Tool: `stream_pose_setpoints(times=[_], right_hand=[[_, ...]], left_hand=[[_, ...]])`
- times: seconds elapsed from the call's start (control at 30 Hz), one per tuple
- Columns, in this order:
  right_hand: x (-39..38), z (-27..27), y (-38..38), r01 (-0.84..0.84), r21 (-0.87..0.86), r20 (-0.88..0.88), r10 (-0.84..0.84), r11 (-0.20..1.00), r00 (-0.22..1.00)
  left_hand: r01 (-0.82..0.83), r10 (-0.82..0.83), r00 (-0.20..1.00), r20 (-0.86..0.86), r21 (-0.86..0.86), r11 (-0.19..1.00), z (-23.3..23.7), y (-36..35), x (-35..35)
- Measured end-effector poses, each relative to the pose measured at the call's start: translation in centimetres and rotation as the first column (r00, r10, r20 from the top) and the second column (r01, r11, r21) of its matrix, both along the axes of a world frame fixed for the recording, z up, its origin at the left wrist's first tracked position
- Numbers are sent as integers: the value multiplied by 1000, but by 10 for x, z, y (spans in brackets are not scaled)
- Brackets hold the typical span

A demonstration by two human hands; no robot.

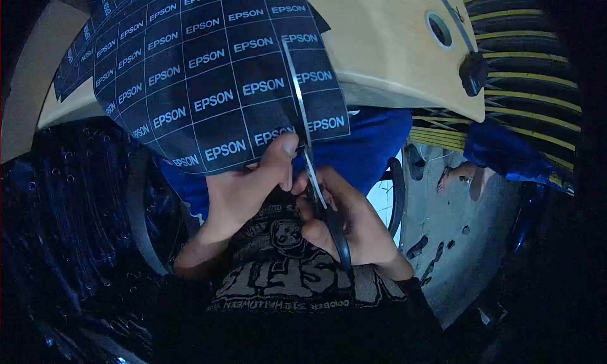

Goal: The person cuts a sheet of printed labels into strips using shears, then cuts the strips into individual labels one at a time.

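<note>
A black sheet [215, 98] printed with white EPSON labels in a grid lies partly on the pale table and hangs over its near edge. My left hand [243, 196] grips the sheet's near edge, thumb on top and fingers underneath. My right hand [354, 218] is closed around the dark handles of a pair of scissors [296, 86]. One long blade lies over the sheet, along the line between the last two label columns on the right. The other blade is mostly hidden.
The pale table [392, 48] has a round hole [439, 29] near its right end. Yellow-edged slats [518, 54] stand beyond it. At right, another person's foot [452, 174] shows on the floor. Brown cardboard [38, 67] is at the left, above dark shiny material [69, 225].
</note>
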State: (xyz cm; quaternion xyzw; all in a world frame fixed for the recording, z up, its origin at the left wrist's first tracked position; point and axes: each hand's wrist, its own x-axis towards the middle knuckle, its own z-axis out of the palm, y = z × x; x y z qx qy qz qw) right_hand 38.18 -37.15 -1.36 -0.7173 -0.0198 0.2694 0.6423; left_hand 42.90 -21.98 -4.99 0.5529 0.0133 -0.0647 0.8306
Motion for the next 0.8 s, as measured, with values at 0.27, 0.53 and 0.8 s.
stream_pose_setpoints(times=[0.27,0.53,0.8], right_hand=[[9,1,-1,5,-28,-37,-6,1000,999],[10,-2,5,57,28,10,-57,998,998],[9,-1,8,11,-8,-121,-12,1000,993]], left_hand=[[4,-6,998,-63,-34,999,-2,0,3],[-24,29,998,-50,79,997,1,1,2],[-14,16,992,-124,19,1000,-6,12,-4]])
